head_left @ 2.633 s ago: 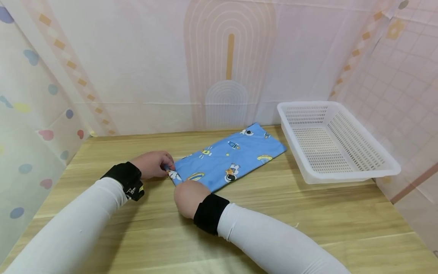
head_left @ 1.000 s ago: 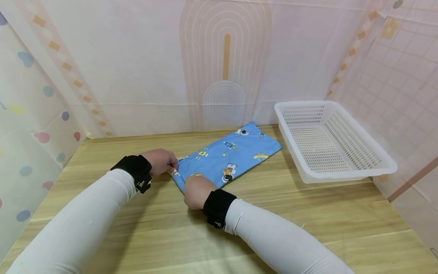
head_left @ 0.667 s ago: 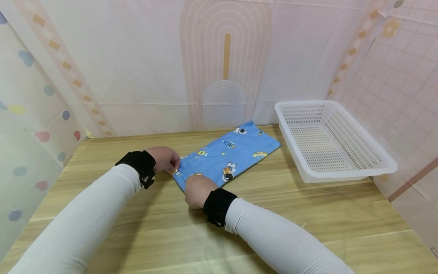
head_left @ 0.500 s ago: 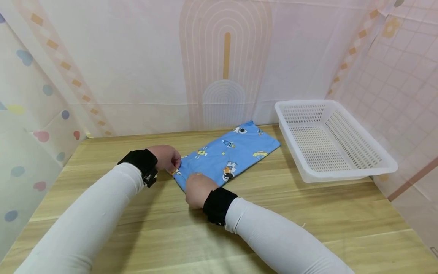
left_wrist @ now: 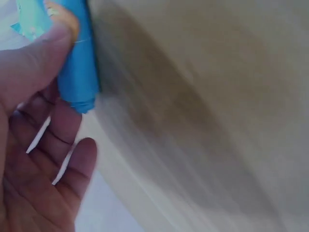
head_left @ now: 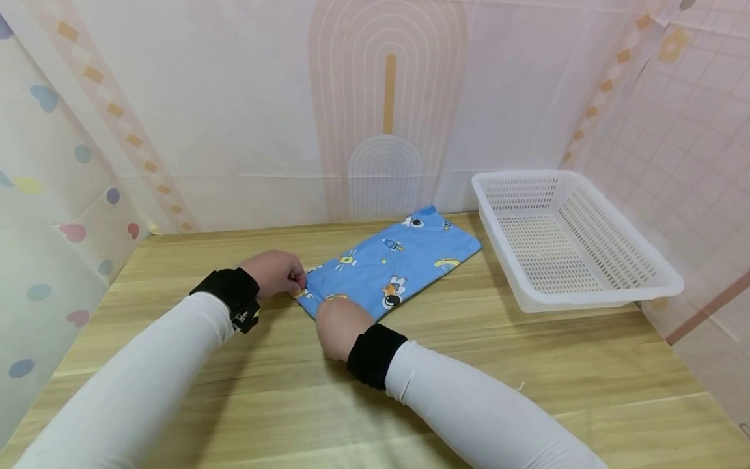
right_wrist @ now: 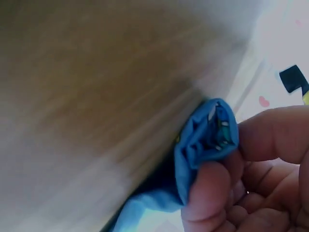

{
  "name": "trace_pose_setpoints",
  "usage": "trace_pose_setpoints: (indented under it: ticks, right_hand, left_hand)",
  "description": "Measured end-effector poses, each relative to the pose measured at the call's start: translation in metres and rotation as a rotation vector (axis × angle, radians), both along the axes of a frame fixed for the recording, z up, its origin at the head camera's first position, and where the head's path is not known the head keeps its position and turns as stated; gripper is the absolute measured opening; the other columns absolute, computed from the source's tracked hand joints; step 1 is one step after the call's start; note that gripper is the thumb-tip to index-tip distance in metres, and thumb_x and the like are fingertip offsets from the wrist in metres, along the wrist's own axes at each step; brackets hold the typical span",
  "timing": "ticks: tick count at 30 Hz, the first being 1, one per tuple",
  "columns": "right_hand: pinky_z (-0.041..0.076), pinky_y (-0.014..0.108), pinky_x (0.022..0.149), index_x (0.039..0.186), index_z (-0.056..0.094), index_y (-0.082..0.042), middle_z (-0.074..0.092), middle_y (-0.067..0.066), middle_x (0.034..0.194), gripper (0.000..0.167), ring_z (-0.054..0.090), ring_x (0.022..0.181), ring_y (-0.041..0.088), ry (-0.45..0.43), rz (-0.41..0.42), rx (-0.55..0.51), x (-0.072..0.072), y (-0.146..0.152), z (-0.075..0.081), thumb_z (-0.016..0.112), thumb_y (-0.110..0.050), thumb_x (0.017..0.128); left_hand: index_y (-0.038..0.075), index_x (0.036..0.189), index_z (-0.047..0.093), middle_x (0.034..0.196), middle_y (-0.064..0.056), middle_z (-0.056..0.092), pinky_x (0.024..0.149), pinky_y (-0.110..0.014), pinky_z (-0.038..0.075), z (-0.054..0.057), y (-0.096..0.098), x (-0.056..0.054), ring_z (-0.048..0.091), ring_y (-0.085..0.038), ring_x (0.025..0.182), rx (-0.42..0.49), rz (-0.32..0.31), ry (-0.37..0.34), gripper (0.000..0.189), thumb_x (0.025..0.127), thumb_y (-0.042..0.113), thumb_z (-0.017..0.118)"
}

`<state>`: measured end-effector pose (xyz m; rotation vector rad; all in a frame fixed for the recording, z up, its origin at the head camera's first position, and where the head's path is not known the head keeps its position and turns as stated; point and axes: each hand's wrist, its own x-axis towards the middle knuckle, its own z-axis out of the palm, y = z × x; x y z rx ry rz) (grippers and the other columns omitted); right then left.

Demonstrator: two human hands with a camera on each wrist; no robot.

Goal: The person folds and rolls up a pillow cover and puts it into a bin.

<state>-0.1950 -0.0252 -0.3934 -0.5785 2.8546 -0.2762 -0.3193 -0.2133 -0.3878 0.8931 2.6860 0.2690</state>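
A blue cloth (head_left: 375,267) printed with astronauts, rockets and stars lies flat and slanted on the wooden table. Its near left end is turned over into a small roll. My left hand (head_left: 274,273) pinches the roll's far end; in the left wrist view the thumb presses on the rolled cloth (left_wrist: 79,72), with the lower fingers loosely bent beneath. At the roll's near end my right hand (head_left: 342,327) has hold, its fingers mostly hidden from the head view. In the right wrist view the coiled layers of cloth (right_wrist: 205,140) sit between thumb and fingers.
A white perforated plastic basket (head_left: 577,244) stands at the table's right, just past the cloth's far end. Patterned sheets line the back wall (head_left: 246,117) and both sides. Bare wooden tabletop (head_left: 281,404) shows in front of the hands.
Both hands have shifted slightly right with the rolled end, and the flat stretch of cloth is a little shorter. Over the last half second the left wrist has eased back slightly. The basket stays put.
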Motion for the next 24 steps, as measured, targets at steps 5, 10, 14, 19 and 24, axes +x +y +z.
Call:
trace_pose_setpoints:
  ticks: [5,10,14,19,24]
  right_hand:
    - [0.048,0.028,0.057,0.086,0.068,-0.01,0.061,-0.001,0.079,0.016,0.053,0.065,0.013,-0.016,0.01,-0.012,0.003,0.005,0.0,0.064,-0.011,0.102]
    - [0.051,0.028,0.06,0.092,0.068,-0.009,0.065,0.001,0.084,0.01,0.055,0.068,0.011,0.051,0.065,0.024,0.007,0.01,-0.002,0.065,-0.012,0.101]
    - [0.051,0.028,0.062,0.09,0.067,-0.011,0.064,0.0,0.083,0.01,0.055,0.068,0.011,0.075,0.079,0.023,0.01,0.012,-0.003,0.066,-0.01,0.1]
    - [0.051,0.028,0.059,0.085,0.066,-0.012,0.065,-0.001,0.082,0.014,0.055,0.066,0.01,0.083,0.07,-0.001,0.015,0.013,-0.005,0.068,-0.01,0.098]
    - [0.05,0.028,0.058,0.087,0.065,-0.011,0.063,-0.001,0.081,0.011,0.054,0.066,0.01,0.07,0.071,-0.001,0.017,0.015,-0.005,0.067,-0.01,0.098]
  left_hand:
    - [0.017,0.091,0.078,0.1,0.002,0.073,0.088,-0.041,0.056,-0.009,-0.012,0.003,0.065,-0.013,0.091,0.054,-0.054,0.074,0.006,0.089,0.012,0.082]
    - [0.017,0.095,0.078,0.107,-0.001,0.073,0.087,-0.04,0.056,-0.014,-0.016,0.009,0.067,-0.015,0.093,0.113,-0.072,0.072,0.016,0.083,0.008,0.085]
    - [0.017,0.095,0.078,0.106,-0.001,0.074,0.086,-0.037,0.056,-0.015,-0.017,0.016,0.067,-0.013,0.093,0.132,-0.076,0.086,0.014,0.086,0.008,0.083]
    - [0.018,0.092,0.078,0.101,0.002,0.073,0.084,-0.035,0.056,-0.017,-0.019,0.021,0.066,-0.012,0.091,0.145,-0.085,0.093,0.01,0.089,0.009,0.081]
    - [0.016,0.091,0.077,0.098,0.004,0.071,0.084,-0.033,0.055,-0.017,-0.018,0.022,0.064,-0.012,0.09,0.144,-0.103,0.082,0.006,0.09,0.01,0.079]
